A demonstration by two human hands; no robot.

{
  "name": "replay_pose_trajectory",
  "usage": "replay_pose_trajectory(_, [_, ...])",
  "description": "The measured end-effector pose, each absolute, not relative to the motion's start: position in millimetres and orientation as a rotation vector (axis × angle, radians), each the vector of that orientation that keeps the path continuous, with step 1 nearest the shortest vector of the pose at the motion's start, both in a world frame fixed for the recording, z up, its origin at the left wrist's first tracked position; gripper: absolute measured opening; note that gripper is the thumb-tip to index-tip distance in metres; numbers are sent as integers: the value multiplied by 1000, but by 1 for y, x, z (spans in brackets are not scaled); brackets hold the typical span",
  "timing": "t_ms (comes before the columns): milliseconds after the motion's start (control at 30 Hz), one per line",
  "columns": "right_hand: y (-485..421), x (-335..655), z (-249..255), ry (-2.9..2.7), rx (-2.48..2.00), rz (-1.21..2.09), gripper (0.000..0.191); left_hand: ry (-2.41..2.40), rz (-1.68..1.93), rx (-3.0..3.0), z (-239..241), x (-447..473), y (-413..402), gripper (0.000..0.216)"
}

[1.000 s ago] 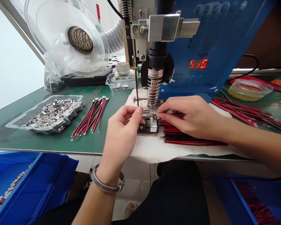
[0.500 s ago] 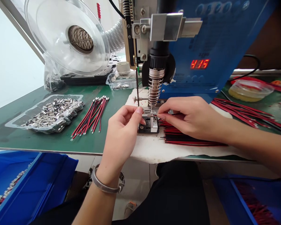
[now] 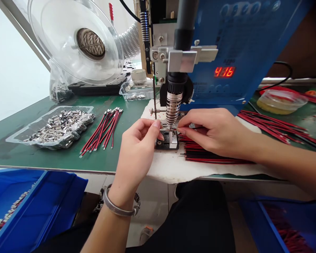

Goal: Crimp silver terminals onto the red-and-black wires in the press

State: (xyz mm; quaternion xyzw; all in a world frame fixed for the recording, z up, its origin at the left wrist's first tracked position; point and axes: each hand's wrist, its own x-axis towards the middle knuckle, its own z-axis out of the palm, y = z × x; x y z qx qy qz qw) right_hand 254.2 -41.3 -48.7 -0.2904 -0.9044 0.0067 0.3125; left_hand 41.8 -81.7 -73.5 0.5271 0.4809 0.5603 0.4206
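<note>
Nearest, at the worktop's point(image 3: 68, 158) front edge, both hands have kept their places. The left hand point(image 3: 137, 147) pinches thumb to forefinger at the left of the small black jig point(image 3: 168, 140), on a piece too small to make out. The right hand point(image 3: 216, 131) grips a thin wire point(image 3: 198, 127) fed in from the right. Behind them the spring-sleeved iron point(image 3: 173, 105) has dropped onto the jig. The red counter point(image 3: 223, 72) shows 416, up from 415, so the joint is probably being made.
</note>
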Motion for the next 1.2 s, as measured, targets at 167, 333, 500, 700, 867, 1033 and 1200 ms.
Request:
replay_pose_trajectory(167, [-41, 255, -50, -2389, -757, 3, 13, 1205, 1413, 1323, -74, 42, -81, 31])
replay_pose_trajectory(333, [-40, 255, -51, -2396, -726, -36, 13, 1204, 1421, 1331, -74, 42, -81, 29])
replay_pose_trajectory(500, [-39, 256, -52, -2403, -726, -62, 13, 1159, 1455, 1299, -75, 43, -79, 20])
replay_pose_trajectory(700, [-40, 257, -53, -2392, -705, -77, 10, 1119, 1527, 1223, -79, 42, -77, 19])
replay_pose_trajectory(867, [-39, 257, -53, -2390, -707, -76, 10, 1136, 1518, 1234, -81, 41, -76, 19])
replay_pose_trajectory(1033, [-40, 257, -53, -2382, -708, -40, 12, 1169, 1516, 1248, -80, 41, -76, 15])
replay_pose_trajectory(1200, [-40, 257, -54, -2364, -683, -48, 10, 1155, 1566, 1223, -80, 40, -75, 16])
